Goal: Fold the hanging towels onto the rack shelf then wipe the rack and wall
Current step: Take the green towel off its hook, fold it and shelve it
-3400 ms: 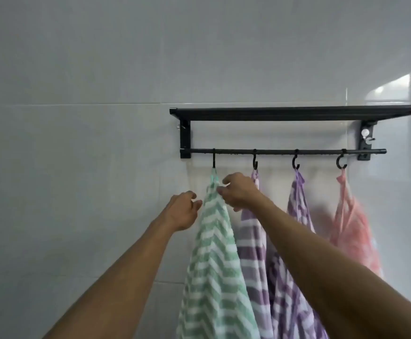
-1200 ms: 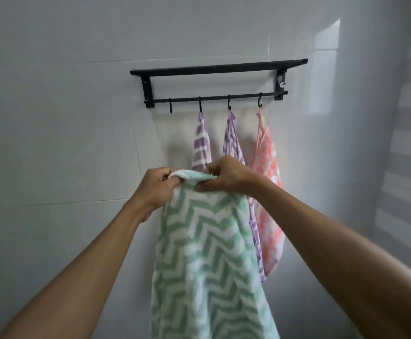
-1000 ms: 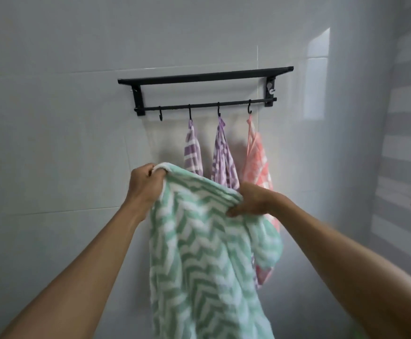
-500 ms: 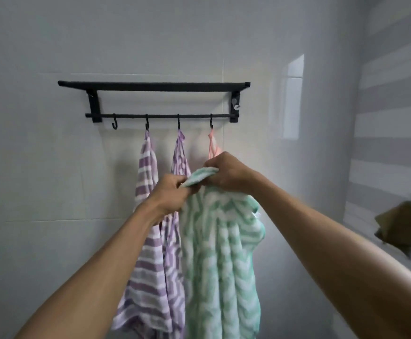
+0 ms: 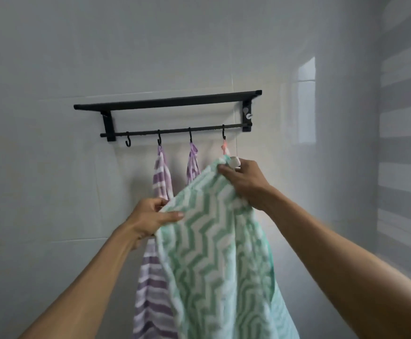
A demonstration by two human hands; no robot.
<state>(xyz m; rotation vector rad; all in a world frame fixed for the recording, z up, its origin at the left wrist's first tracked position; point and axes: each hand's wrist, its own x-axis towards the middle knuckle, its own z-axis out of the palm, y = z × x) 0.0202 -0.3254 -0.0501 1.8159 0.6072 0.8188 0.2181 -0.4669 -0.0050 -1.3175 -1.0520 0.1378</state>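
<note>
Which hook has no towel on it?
The leftmost hook, at the bar's left end, is bare. The other three each hold a hanging towel.

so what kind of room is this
Most likely a bathroom or washroom: glossy tiled wall, a black wall-mounted towel rack with hooks, and small striped towels hanging from it. No sink or shower is in view, so this is a guess.

One view only, head-worn, wide-angle; it faces a tiled wall [image 5: 52,179] squarely and slightly upward, so the rack [image 5: 167,102] sits above centre and its shelf shows from below; both forearms enter from the lower corners, near the lens; the rack stands beyond arm's reach of the hands; a striped side wall [image 5: 405,118] closes the right edge; the rack tilts slightly, right end higher.
</note>
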